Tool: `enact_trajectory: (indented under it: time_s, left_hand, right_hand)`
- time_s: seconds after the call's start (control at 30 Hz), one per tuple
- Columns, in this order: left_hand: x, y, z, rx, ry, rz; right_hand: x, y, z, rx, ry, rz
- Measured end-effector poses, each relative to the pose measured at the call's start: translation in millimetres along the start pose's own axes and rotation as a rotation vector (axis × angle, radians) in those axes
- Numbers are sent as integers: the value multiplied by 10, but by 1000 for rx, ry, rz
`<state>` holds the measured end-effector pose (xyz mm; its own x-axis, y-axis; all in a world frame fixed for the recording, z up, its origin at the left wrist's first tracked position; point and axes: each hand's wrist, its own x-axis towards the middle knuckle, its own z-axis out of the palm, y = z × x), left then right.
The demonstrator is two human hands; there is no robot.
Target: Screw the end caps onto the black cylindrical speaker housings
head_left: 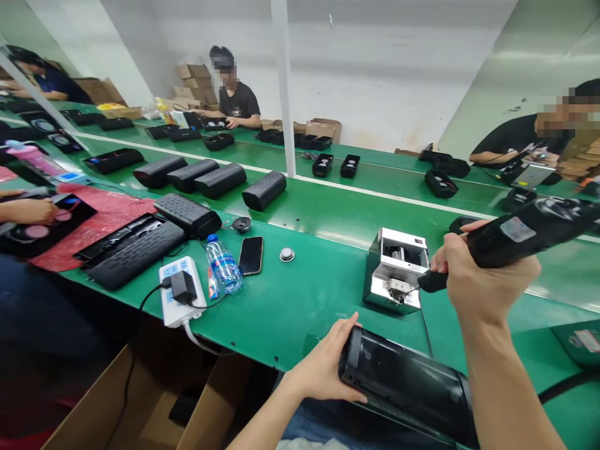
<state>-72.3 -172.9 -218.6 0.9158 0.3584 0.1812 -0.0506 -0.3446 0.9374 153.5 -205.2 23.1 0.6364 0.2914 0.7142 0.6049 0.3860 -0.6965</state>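
Here, left hand clamped on the near left end of the black speaker shell, lying across the lap at the near edge of the green counter. Right hand wrapped tight round the black electric screwdriver, bit dipped into the small metal screw feeder just beyond the shell. Best done with the bit kept straight over the feeder slot, pressed lightly, lifted clean; shell gripped level meanwhile. Further left: water bottle, phone, white power strip. Co-workers seated along the far side.
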Motion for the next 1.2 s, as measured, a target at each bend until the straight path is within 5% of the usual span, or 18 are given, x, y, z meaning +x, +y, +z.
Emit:
enact_trajectory:
  time_s: [0.3, 0.7, 1.03, 1.2]
  left_hand:
    - [10, -11, 8, 16, 6, 33]
    - [3, -134, 97, 72, 32, 64]
    - [47, -85, 88, 64, 78, 140]
    - [91, -96, 105, 46, 61, 83]
  right_hand:
    - [-34, 8, -38, 106, -89, 99]
    - [-325, -674, 45, 256, -113, 100]
    - [-491, -627, 170, 240, -276, 198]
    - [-729, -249, 180, 24, -474, 151]
